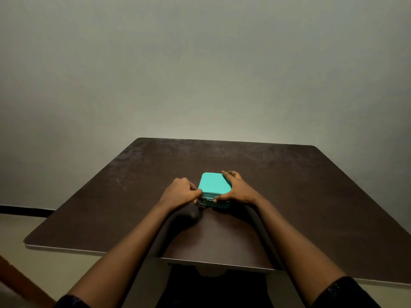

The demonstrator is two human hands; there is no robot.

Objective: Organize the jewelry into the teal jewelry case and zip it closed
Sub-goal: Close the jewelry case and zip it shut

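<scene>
Hands flank the closed teal jewelry case mid-table: left grip pinching its zipper, right grip clamping its side.

Tabletop bare from far edge to near edge, both far corners open. Only obstacles: closed teal jewelry case at centre, left hand pressed against its left side, right hand clasping its right side.
</scene>
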